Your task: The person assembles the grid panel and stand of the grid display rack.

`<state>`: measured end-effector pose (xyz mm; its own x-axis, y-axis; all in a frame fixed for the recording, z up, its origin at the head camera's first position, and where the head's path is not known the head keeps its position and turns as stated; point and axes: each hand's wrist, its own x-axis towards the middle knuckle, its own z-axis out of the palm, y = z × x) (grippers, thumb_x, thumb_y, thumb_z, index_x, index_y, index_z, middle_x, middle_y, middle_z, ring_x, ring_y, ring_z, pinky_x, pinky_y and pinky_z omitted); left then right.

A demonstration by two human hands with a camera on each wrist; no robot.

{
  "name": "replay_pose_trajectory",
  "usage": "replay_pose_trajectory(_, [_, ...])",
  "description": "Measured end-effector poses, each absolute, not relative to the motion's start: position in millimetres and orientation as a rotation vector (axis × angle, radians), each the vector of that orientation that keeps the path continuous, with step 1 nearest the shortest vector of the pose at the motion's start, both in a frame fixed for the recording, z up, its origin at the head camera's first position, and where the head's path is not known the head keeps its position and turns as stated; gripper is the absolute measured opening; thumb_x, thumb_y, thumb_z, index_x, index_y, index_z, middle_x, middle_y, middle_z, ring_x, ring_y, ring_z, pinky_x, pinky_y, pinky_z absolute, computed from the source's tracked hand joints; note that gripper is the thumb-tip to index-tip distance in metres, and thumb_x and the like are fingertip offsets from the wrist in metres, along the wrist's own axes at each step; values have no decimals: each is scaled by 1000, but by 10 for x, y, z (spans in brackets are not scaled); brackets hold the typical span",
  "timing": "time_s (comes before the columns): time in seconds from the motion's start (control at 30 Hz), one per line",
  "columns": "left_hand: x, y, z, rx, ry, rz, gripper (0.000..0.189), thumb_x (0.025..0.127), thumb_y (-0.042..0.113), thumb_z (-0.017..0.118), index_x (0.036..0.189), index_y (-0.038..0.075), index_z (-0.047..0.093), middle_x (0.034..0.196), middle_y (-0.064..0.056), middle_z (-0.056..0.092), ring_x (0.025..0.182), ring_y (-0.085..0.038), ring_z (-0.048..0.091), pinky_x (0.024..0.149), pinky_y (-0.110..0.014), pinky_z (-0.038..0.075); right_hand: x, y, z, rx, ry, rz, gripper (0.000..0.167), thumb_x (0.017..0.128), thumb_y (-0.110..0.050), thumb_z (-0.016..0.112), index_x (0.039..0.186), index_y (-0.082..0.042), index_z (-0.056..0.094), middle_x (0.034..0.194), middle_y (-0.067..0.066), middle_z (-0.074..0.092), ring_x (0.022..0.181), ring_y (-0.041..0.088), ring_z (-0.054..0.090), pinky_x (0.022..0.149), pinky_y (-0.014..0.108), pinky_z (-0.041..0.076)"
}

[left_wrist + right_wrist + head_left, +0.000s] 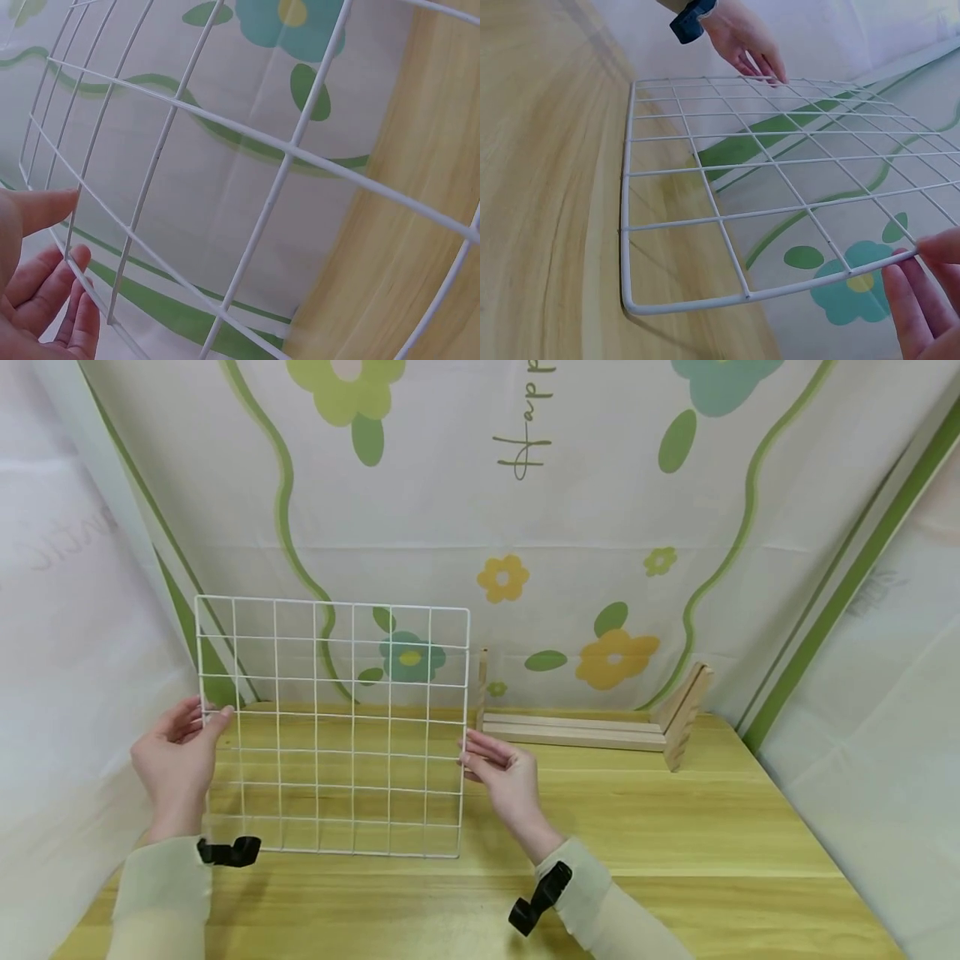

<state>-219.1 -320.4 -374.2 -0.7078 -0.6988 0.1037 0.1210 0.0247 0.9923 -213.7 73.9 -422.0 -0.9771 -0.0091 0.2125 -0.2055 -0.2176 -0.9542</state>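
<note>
A square white wire grid panel (352, 717) stands upright over the table, its lower edge close to the wood. My left hand (180, 756) pinches its left side, the thumb in front of the wires and the fingers behind. In the left wrist view the fingers (49, 289) curl round the outer wire. My right hand (510, 781) grips the opposite side at about mid-height. The right wrist view shows that thumb and fingers (911, 307) pinching the edge wire, with the left hand (746, 37) at the far side of the grid.
Behind and to the right, a wooden rack (577, 731) with two uprights and a long base stands on the wooden table (675, 835). A white cloth backdrop (585, 518) with printed flowers rises behind the table, and similar cloth hangs at both sides.
</note>
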Motion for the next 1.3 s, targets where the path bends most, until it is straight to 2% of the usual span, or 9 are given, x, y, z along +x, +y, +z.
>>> replay_pose_trajectory(0.27, [-2192, -3143, -3681, 491, -1606, -1751, 43, 77, 8, 91, 117, 10, 75, 101, 1, 71, 86, -8, 61, 76, -10, 49, -2167, 768, -4177, 289, -1880, 2310, 36, 87, 8, 77, 122, 4, 70, 112, 22, 72, 93, 32, 74, 78, 39, 61])
replay_pose_trajectory(0.4, [-2192, -3128, -3673, 446, -1590, -1719, 41, 78, 7, 90, 116, 7, 75, 100, 1, 72, 85, -9, 61, 77, -10, 49, -2170, 773, -4162, 303, -1861, 2315, 36, 86, 9, 76, 121, 6, 70, 114, 27, 69, 98, 39, 72, 79, 39, 61])
replay_pose_trajectory(0.57, [-2189, -3137, -3702, 402, -1625, -1627, 41, 80, 9, 89, 118, 7, 74, 103, 1, 72, 88, -8, 62, 79, -11, 49, -2160, 759, -4145, 335, -1831, 2304, 35, 86, 10, 76, 120, 7, 70, 112, 24, 71, 96, 31, 74, 80, 39, 61])
replay_pose_trajectory(0.77, [-2200, -3171, -3752, 346, -1541, -1630, 40, 80, 3, 87, 117, 9, 74, 104, 1, 73, 90, -10, 64, 82, -12, 50, -2131, 725, -4150, 433, -1813, 2222, 29, 86, 10, 77, 115, 6, 72, 109, 19, 73, 96, 37, 73, 80, 38, 61])
replay_pose_trajectory(1.0, [-2194, -3200, -3783, 266, -1385, -1734, 39, 79, -4, 86, 115, 4, 75, 105, -5, 74, 91, -13, 66, 85, -15, 52, -2089, 702, -4184, 569, -1820, 2093, 25, 85, 6, 79, 110, 5, 75, 105, 16, 75, 93, 26, 75, 80, 34, 61])
replay_pose_trajectory(1.2, [-2170, -3200, -3793, 279, -1357, -1702, 44, 77, -3, 88, 118, 4, 75, 108, -8, 73, 93, -15, 67, 86, -16, 53, -2081, 705, -4190, 591, -1836, 2083, 23, 87, 2, 79, 110, 3, 75, 105, 14, 75, 93, 27, 75, 80, 35, 61])
replay_pose_trajectory(1.3, [-2123, -3103, -3700, 314, -1321, -1651, 48, 75, -6, 88, 120, 5, 74, 112, -9, 72, 98, -17, 65, 92, -20, 52, -2087, 704, -4192, 581, -1852, 2086, 23, 87, 1, 79, 110, 3, 75, 106, 14, 75, 94, 27, 74, 81, 35, 61])
